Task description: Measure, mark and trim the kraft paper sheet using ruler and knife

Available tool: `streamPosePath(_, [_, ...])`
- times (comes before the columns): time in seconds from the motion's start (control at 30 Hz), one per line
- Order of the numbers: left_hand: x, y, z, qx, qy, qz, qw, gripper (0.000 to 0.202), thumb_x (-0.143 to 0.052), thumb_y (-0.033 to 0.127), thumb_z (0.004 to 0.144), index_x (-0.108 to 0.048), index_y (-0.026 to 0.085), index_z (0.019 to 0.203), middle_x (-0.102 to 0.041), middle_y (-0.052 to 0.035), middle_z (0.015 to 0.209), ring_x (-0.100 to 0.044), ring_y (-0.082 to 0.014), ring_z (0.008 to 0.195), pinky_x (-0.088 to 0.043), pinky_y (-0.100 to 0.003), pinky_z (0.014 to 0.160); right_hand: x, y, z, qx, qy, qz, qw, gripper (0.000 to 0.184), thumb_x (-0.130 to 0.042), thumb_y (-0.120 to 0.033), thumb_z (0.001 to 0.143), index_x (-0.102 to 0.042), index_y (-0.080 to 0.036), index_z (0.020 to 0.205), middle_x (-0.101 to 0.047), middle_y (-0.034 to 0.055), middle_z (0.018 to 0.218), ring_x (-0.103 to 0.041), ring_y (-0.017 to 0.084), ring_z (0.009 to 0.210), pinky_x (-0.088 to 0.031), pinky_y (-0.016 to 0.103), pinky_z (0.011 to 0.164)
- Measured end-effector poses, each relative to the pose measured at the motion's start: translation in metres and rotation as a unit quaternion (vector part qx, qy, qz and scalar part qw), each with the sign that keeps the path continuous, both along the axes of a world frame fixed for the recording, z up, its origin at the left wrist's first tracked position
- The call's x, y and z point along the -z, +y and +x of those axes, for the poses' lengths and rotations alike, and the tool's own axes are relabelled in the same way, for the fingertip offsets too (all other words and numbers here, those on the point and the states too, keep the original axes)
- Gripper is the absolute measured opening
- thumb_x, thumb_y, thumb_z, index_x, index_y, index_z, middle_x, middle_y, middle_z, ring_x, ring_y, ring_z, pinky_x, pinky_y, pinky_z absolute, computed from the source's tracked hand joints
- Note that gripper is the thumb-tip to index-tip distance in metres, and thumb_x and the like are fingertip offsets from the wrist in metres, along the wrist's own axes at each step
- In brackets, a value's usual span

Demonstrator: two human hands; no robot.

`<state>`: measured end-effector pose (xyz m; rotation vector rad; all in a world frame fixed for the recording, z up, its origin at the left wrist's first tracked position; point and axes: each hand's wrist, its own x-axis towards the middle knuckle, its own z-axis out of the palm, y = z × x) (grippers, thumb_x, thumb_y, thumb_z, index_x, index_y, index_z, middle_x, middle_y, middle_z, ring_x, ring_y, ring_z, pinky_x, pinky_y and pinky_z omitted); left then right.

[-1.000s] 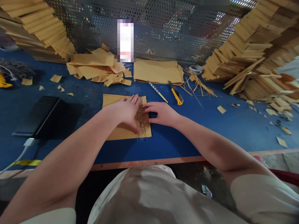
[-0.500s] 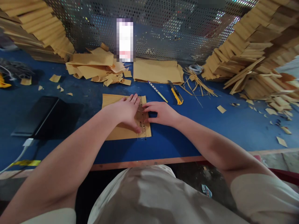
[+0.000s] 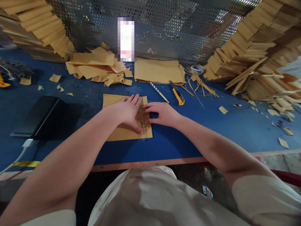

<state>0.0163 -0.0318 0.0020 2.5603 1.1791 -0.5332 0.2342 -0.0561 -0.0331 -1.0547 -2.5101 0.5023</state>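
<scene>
A sheet of brown paper [image 3: 124,134] lies flat on the blue tabletop in front of me. Across its right part runs a clear ruler [image 3: 143,127], its near end sticking out slightly past the paper's lower edge. My left hand [image 3: 129,112] rests flat over the paper and the ruler's left side, fingers pointing away and thumb stretched toward me. From the right, my right hand [image 3: 163,113] touches the ruler and the paper's right edge with its fingertips, thumb and fingers apart. Beyond the hands lie a patterned pencil [image 3: 159,92] and a yellow utility knife [image 3: 178,95].
Paper scraps [image 3: 94,67] and a stack of brown sheets [image 3: 158,71] lie along the perforated metal panel [image 3: 169,31]. Tall paper stacks [image 3: 249,37] rise at both sides. A black device [image 3: 37,116] with a white cable sits left. A pixelated bright rectangle [image 3: 126,39] stands at the back.
</scene>
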Motion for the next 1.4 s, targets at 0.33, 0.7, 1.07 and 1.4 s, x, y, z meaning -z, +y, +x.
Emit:
streamPosePath(0.33, [-0.0016, 0.0004, 0.001, 0.005, 0.012, 0.0, 1.0, 0.165, -0.069, 0.089, 0.045, 0.003, -0.002, 0.162, 0.011, -0.025, 0.171, 0.001, -0.0391, 0.161, -0.013, -0.05, 0.13, 0.0012, 0.0001, -0.0002, -0.003, 0.007, -0.001, 1.0, 0.032, -0.085, -0.031, 0.078, -0.079, -0.02, 0.108, -0.073, 0.0104, 0.13, -0.069, 0.029, 0.122, -0.053, 0.045, 0.109])
streamPosePath(0.7, [-0.0038, 0.0, 0.0021, -0.003, 0.012, -0.007, 1.0, 0.163, -0.069, 0.088, 0.046, 0.005, 0.001, 0.163, 0.011, -0.024, 0.171, 0.002, -0.0397, 0.161, -0.011, -0.049, 0.13, 0.0, -0.0002, -0.0003, 0.001, 0.004, -0.007, 1.0, 0.032, -0.085, -0.032, 0.078, -0.08, -0.021, 0.108, -0.073, 0.0097, 0.13, -0.069, 0.028, 0.122, -0.053, 0.045, 0.109])
streamPosePath(1.07, [-0.0012, 0.001, 0.0003, -0.003, -0.002, -0.008, 1.0, 0.165, -0.071, 0.088, 0.045, 0.005, 0.001, 0.163, 0.01, -0.0228, 0.172, 0.001, -0.0413, 0.161, -0.012, -0.05, 0.13, 0.0009, -0.0001, -0.0004, 0.002, 0.005, -0.006, 1.0, 0.03, -0.084, -0.034, 0.079, -0.08, -0.022, 0.107, -0.073, 0.0094, 0.13, -0.069, 0.028, 0.122, -0.053, 0.045, 0.109])
streamPosePath(1.4, [0.0023, 0.0038, -0.0011, 0.001, -0.004, -0.007, 1.0, 0.167, -0.07, 0.09, 0.043, 0.007, 0.003, 0.163, 0.012, -0.0228, 0.172, 0.001, -0.0405, 0.161, -0.013, -0.051, 0.13, 0.0024, 0.0001, -0.0006, -0.003, 0.011, 0.002, 1.0, 0.031, -0.085, -0.034, 0.079, -0.079, -0.021, 0.106, -0.073, 0.0106, 0.129, -0.069, 0.028, 0.121, -0.054, 0.045, 0.107])
